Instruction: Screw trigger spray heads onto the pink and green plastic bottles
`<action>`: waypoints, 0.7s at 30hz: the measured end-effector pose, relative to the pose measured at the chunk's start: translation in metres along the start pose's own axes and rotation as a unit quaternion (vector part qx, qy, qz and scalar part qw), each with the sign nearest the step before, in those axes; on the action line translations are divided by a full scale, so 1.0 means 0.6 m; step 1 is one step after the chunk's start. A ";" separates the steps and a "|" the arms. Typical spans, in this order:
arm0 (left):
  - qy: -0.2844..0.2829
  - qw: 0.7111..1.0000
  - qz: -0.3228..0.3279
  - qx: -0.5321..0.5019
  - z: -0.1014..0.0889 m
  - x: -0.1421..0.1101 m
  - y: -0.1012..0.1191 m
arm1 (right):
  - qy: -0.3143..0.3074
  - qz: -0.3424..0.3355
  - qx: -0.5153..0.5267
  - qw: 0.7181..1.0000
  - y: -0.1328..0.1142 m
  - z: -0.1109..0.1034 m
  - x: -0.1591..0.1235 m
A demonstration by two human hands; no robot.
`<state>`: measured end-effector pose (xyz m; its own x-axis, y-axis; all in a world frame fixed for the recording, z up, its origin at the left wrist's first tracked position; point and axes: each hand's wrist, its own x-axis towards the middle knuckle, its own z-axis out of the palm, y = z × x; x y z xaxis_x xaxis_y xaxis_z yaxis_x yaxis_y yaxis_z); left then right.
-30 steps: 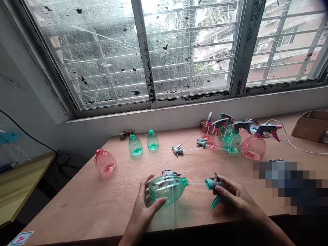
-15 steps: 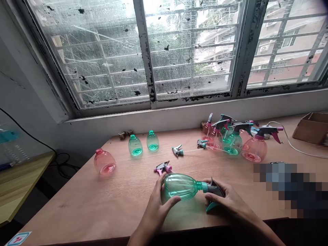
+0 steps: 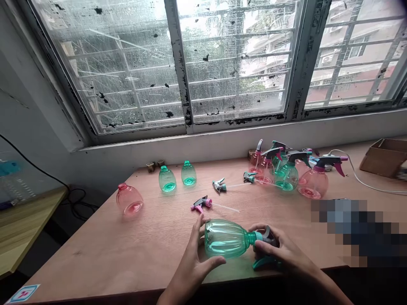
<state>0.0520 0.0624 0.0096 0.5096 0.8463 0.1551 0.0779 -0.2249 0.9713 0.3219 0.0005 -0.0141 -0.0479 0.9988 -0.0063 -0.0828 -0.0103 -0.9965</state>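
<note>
A clear green spray bottle (image 3: 225,239) lies on its side in the air near the table's front edge, its neck pointing right. My left hand (image 3: 194,264) cups its base, thumb in front and fingers behind. At the neck, my right hand (image 3: 281,249) grips a grey and teal trigger sprayer (image 3: 269,237), whose collar meets the bottle mouth; whether the threads are engaged I cannot tell. Just beyond the bottle lies a pink and grey trigger sprayer (image 3: 202,204) with its tube pointing right. Two teal and grey sprayers (image 3: 219,185) lie farther back.
A pink bottle (image 3: 129,200) and two green bottles (image 3: 167,179) without sprayers stand at the left. Several assembled spray bottles (image 3: 314,182) cluster at the right rear. A cardboard box (image 3: 381,159), a white cable (image 3: 362,180) and a blurred-out patch lie farther right.
The bottle and my left hand moved right, bringing the bottle's mouth against the sprayer collar. The sprayer's tube went inside the bottle. The pink sprayer behind is now uncovered.
</note>
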 end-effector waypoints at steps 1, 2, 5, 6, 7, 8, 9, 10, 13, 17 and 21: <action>-0.002 1.000 -0.004 0.025 -0.002 0.001 0.001 | 0.006 0.000 -0.002 1.000 -0.002 0.000 0.000; -0.002 0.999 -0.004 0.048 -0.004 0.000 0.002 | 0.012 -0.002 -0.005 1.000 -0.003 0.000 0.000; -0.014 0.998 -0.008 0.061 -0.009 -0.005 0.007 | 0.022 -0.008 -0.010 1.000 0.000 0.003 0.003; -0.024 0.998 -0.010 0.051 -0.010 -0.007 0.008 | 0.021 -0.009 -0.007 1.000 0.002 0.004 0.004; -0.037 0.998 -0.013 0.041 -0.010 -0.010 0.009 | 0.020 -0.008 0.000 1.000 0.005 0.005 0.005; -0.051 0.998 -0.014 0.031 -0.011 -0.012 0.010 | 0.020 -0.006 0.008 1.000 0.008 0.005 0.006; -0.062 0.998 -0.014 0.021 -0.011 -0.013 0.009 | 0.022 -0.008 0.012 1.000 0.010 0.005 0.006; -0.070 0.997 -0.014 0.013 -0.010 -0.014 0.009 | 0.023 -0.011 0.010 1.000 0.012 0.004 0.005; -0.068 0.997 -0.029 0.005 -0.006 -0.010 0.004 | 0.011 -0.024 -0.032 0.999 0.014 -0.003 0.004; -0.043 0.997 -0.037 0.055 -0.003 -0.005 -0.001 | -0.009 -0.027 -0.068 0.997 0.009 -0.009 0.002; -0.040 0.997 -0.028 0.062 -0.007 -0.007 0.001 | -0.030 -0.026 -0.059 0.998 0.002 -0.005 -0.001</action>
<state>0.0462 0.0608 0.0104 0.5673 0.8195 0.0814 0.2104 -0.2398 0.9477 0.3247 0.0000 -0.0157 -0.1057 0.9933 0.0470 0.0301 0.0504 -0.9983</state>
